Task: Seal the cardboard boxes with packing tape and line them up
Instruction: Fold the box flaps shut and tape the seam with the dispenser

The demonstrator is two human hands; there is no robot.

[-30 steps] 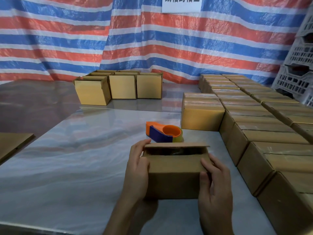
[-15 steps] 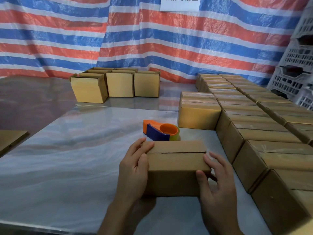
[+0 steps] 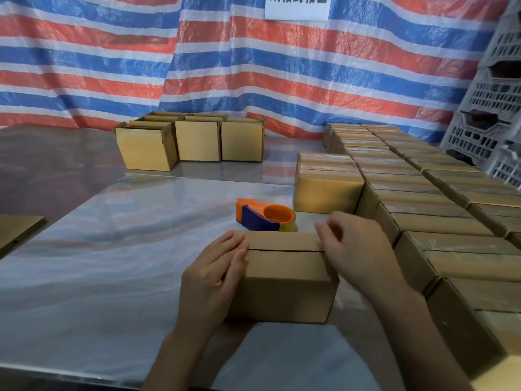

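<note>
A small cardboard box stands on the table right in front of me, its top flaps closed along a bare seam. My left hand rests against the box's left end, fingers fairly straight and thumb on the top by the seam. My right hand hovers over the box's far right corner with loosely curled fingers and holds nothing. Just behind the box lies an orange and blue tape dispenser, a short way from the right fingertips.
Rows of taped boxes fill the right side of the shiny table, close to the box. Several open boxes stand at the back left. Flat cardboard lies at the left edge. Grey crates are stacked at far right.
The top flaps were folded shut. My right hand has left the box's right side and risen forward toward the dispenser. My left hand stays on the left end.
</note>
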